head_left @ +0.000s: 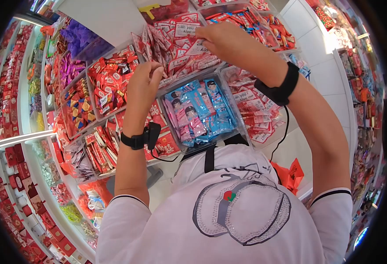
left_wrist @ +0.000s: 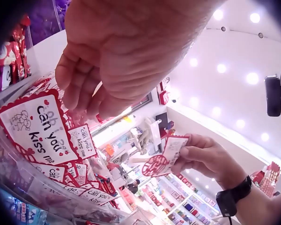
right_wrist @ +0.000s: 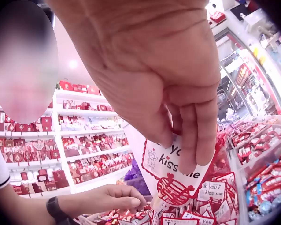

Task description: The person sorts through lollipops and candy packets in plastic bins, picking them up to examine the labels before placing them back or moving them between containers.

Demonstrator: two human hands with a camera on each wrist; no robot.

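Note:
My right hand [head_left: 225, 42] is raised over the bin of red-edged packets and pinches one white packet [right_wrist: 154, 164] between thumb and fingers. This packet has a scalloped red border, "kiss me" lettering and a red lattice pattern at its lower end. My left hand [head_left: 144, 83] hovers at the near left edge of that bin, fingers loosely bent, with nothing seen in them. Beneath its fingertips in the left wrist view stand similar packets [left_wrist: 37, 129] reading "can you kiss me".
A clear bin [head_left: 238, 127] of blue and pink packets sits closest to my body. Red-wrapped sweets [head_left: 114, 79] fill compartments on the left, with purple packets [head_left: 77, 39] beyond. Stick-shaped sweets [head_left: 235, 22] lie at the back right. Stocked shelves [right_wrist: 91, 140] line the walls.

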